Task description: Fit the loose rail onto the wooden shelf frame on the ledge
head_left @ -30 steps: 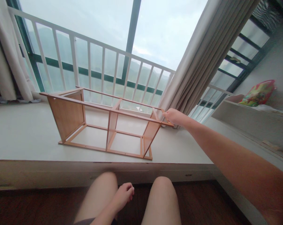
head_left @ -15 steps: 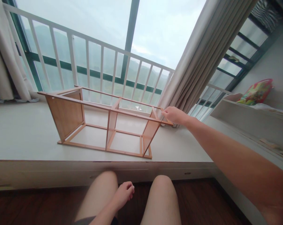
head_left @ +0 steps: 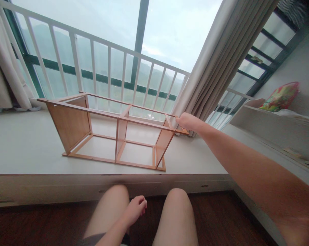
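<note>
- Rack [head_left: 68,119], wood, one: laid on its side on the white ledge [head_left: 21,143], lengthwise along it, before the railing [head_left: 76,61].
- Panels [head_left: 164,141], three: at left, middle and right of the rack, set on edge across its length. Long rails [head_left: 100,113] join them above and below, running past the outer two.
- Right grip [head_left: 188,121], bare hand: clenched on the upper frame at the rack's right end, arm stretched forward from the right.
- Left grip [head_left: 137,207], bare hand: well apart from the rack, low between the knees [head_left: 178,205], nearest the left one. Fingers curled loosely; whether anything small lies inside, cannot tell.
- Ledge front [head_left: 169,186]: pale, just beyond the knees, with a small dark slot or handle toward the right.
- Floor [head_left: 210,218]: dark brown, at the foot of the ledge.
- Window [head_left: 180,30], green-framed: behind the white railing; hazy hills and pale sky outside.
- Curtains, two, beige: one [head_left: 3,68] at far left; one [head_left: 221,58] right of the window, behind the right grip.
- Shelf [head_left: 272,126], white: far right; a bright, many-coloured item [head_left: 281,97] on top, kind unclear.
</note>
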### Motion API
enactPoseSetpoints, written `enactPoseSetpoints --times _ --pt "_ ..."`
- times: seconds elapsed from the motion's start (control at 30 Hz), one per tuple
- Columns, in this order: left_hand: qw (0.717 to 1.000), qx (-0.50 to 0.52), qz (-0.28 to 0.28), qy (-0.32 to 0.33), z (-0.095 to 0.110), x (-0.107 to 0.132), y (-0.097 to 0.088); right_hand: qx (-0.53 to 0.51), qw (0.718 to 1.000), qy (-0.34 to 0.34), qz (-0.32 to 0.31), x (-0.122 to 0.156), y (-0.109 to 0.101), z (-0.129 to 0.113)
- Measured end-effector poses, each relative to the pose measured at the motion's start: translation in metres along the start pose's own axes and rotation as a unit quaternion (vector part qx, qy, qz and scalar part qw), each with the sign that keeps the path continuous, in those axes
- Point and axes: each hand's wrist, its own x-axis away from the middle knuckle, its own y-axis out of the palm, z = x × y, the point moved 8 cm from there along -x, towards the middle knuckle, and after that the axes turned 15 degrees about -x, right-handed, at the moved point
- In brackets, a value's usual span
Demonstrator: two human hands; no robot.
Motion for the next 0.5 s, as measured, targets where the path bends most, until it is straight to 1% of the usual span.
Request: enactPoseSetpoints --times 0.1,0.17,0.23,0.3,0.33,0.4,0.5 --pt "1.0 0.002 0.003 0.005 0.003 0.001 -0.002 0.038 0.999 -0.014 0.03 0.009 -0.013 -0.001" --pt "1.0 0.0 0.002 0.004 0.003 0.002 -0.003 0.043 0.997 -0.057 0.026 0.014 -0.02 -0.002" --pt "1.0 -0.003 0.002 0.001 0.002 0.002 -0.003 0.014 0.992 -0.129 -0.008 0.018 -0.022 -0.004" --pt "1.0 -0.005 0.002 -0.001 0.0 0.001 -0.002 -0.039 0.976 -0.202 -0.065 0.02 -0.019 -0.003" --pt "1.0 -0.007 0.001 -0.001 -0.001 0.0 -0.001 -0.065 0.967 -0.228 -0.091 0.021 -0.018 -0.002" --pt "1.0 -0.008 0.001 -0.001 -0.004 -0.002 0.001 -0.106 0.954 -0.255 -0.119 0.02 -0.016 0.001" --pt "1.0 -0.006 0.0 0.0 -0.009 -0.004 0.004 -0.135 0.945 -0.272 -0.12 0.016 -0.015 0.001"
